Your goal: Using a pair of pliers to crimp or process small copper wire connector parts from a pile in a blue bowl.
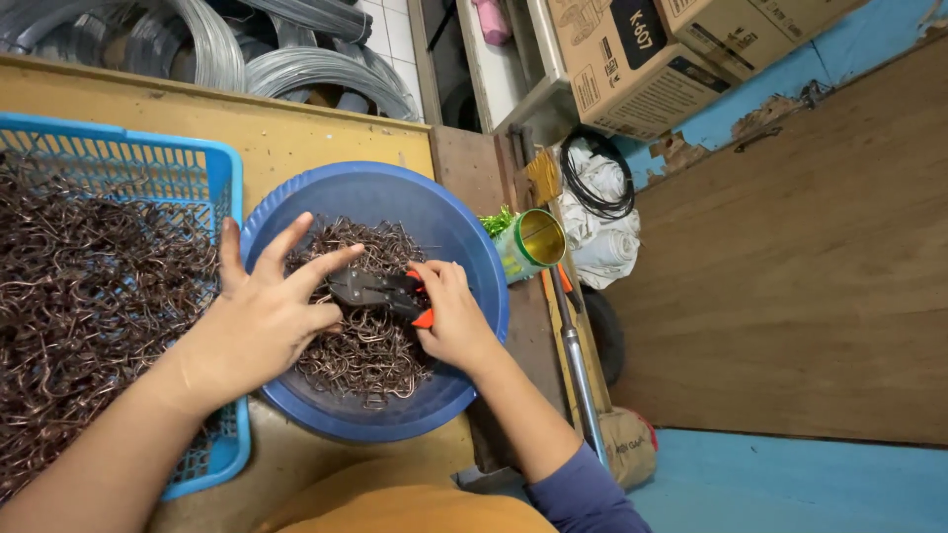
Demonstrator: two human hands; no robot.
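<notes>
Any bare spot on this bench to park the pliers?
Bare yellow wooden bench top behind the round blue plastic bowl, up to the grey wire coils; a smaller patch by its near edge. Crowded: bowl and blue plastic basket full of copper-coloured wire hooks; both hands fill the bowl.

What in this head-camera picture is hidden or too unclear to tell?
- Tool: its jaws are hidden by the left hand; its handles are mostly covered by the right hand.
- Basket: its left side is cut off by the frame edge.
- Hooks in the bowl: too tangled and small to tell one from another.
- Wire coils: cut off by the top edge.
</notes>
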